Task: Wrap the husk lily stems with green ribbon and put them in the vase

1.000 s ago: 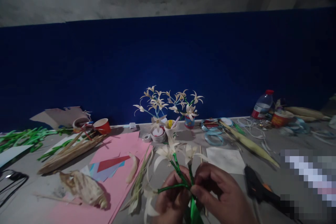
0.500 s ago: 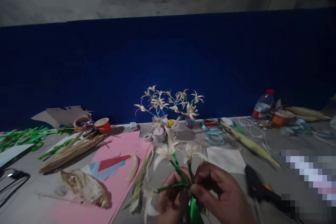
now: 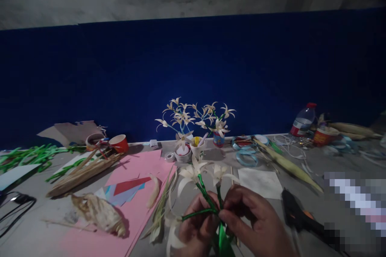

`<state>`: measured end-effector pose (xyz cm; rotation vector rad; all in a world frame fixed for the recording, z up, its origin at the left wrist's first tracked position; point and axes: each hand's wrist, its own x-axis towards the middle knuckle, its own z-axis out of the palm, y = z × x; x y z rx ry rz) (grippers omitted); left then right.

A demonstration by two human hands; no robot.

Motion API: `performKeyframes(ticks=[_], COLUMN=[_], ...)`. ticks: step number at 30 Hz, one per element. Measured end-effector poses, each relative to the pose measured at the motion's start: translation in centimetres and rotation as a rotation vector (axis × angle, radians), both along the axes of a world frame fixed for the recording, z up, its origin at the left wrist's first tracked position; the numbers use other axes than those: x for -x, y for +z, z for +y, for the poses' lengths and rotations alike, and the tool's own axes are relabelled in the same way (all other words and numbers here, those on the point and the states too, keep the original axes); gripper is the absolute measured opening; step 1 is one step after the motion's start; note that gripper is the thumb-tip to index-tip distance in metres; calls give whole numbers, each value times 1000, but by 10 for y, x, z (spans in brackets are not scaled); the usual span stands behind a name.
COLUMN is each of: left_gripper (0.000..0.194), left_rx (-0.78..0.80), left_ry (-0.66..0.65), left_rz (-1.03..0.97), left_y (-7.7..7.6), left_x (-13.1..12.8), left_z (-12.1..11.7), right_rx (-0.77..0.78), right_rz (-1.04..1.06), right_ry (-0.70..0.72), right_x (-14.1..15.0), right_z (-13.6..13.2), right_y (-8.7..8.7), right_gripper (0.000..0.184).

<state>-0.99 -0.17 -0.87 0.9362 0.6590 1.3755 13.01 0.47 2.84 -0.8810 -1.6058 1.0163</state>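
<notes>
A spray of handmade cream flowers [image 3: 196,170] on green-wrapped stems stands at the bottom middle, held between my two hands. My left hand [image 3: 197,223] is closed round the stems where they branch. From the right, my right hand [image 3: 253,219] pinches at that same joint with thumb and fingers. Shiny green ribbon [image 3: 223,241] hangs below the fingers and partly hides the lower stem. One branch points left, with a pale flower [image 3: 173,231] at its end. Beyond the hands, similar finished flowers [image 3: 182,116] rise from small containers.
Pink paper [image 3: 132,209] with coloured scraps and a dried corn husk [image 3: 98,213] lie left. A black glue gun [image 3: 301,217] rests right of my hand, near a white sheet [image 3: 261,182]. Blue ribbon rolls [image 3: 247,156], a bottle [image 3: 303,120] and an orange cup [image 3: 118,143] stand farther back.
The view has shifted very slightly, so the background things sit a little farther right. Both hands keep their hold on the flower stems with hardly any visible movement.
</notes>
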Motion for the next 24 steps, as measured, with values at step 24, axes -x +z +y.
performKeyframes(ticks=[24], left_gripper=[21], left_rx=[104], left_ry=[150], left_rz=[-59], left_y=[2], left_x=[-2], left_z=[12], right_rx=[53], right_rz=[-11], right_ry=[-123], right_x=[12], right_z=[18], right_y=[-11], right_gripper=[11])
